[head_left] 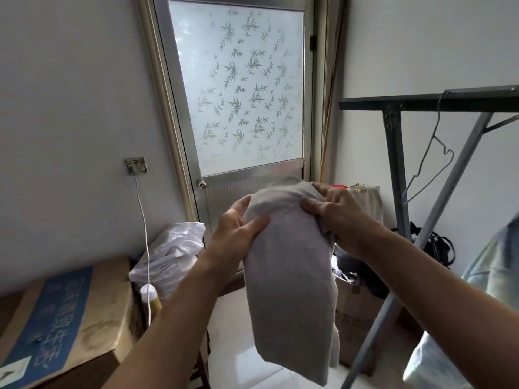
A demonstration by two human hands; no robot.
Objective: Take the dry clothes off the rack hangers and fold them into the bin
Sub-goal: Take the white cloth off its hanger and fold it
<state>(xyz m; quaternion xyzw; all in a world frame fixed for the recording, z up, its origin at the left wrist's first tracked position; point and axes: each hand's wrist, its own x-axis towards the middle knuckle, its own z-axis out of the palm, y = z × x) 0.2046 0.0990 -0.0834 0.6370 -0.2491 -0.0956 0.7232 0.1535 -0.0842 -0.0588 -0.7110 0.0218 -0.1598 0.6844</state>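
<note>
A light grey garment (289,276), folded lengthwise, hangs in the air in front of me. My left hand (238,231) grips its upper left edge, thumb over the front. My right hand (334,211) grips the top right corner, fingers curled round the cloth. To the right stands the dark metal rack (398,103) with an empty wire hanger (429,161) on its bar. A pale blue garment (488,279) hangs at the right edge. Behind the grey garment, a cardboard box (356,313) with dark cloth in it sits on the floor.
A frosted glass door (238,88) with a leaf pattern faces me. A cardboard box with a blue label (56,327) lies at the lower left, a white plastic bag (171,254) and a bottle (150,297) beside it. A white cable (143,217) hangs from a wall socket.
</note>
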